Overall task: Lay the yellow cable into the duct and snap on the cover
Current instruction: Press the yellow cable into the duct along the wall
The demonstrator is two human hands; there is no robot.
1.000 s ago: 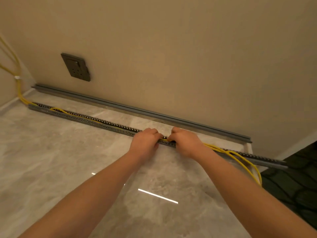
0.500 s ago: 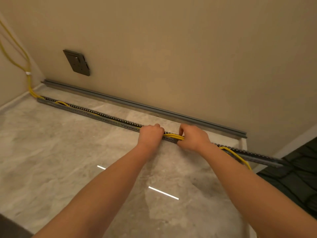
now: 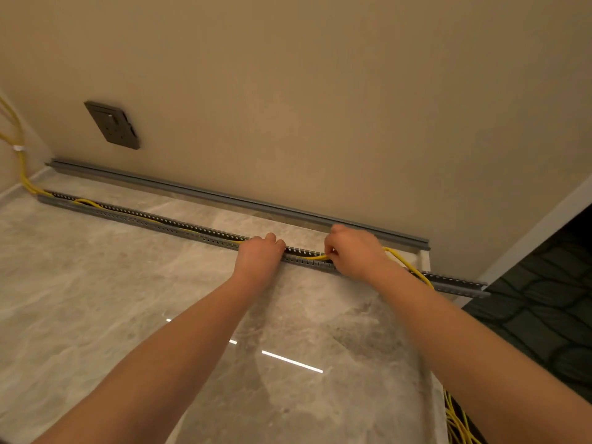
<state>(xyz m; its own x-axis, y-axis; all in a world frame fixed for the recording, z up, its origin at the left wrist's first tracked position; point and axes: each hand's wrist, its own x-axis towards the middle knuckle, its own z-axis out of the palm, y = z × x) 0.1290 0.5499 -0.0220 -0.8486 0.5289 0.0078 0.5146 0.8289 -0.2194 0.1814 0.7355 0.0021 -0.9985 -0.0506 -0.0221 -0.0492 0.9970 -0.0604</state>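
A long grey slotted duct [image 3: 153,221] lies on the marble floor, running from the left corner to the right. The yellow cable [image 3: 312,257] sits inside its left part and rises out of it past my right hand. My left hand [image 3: 259,251] is closed over the duct near its middle, pressing the cable down. My right hand [image 3: 352,249] pinches the yellow cable just above the duct, a short way to the right. The grey cover [image 3: 224,197] lies apart, along the foot of the wall behind the duct.
A dark wall socket [image 3: 112,125] sits above the cover at left. Yellow cable climbs the left corner [image 3: 20,161], and loose coils of it lie at the bottom right [image 3: 456,421]. A dark patterned floor [image 3: 544,315] begins at the right.
My hands have moved apart along the duct, the right one sliding further right. More cable now lies inside the duct between them. The camera has shifted slightly.
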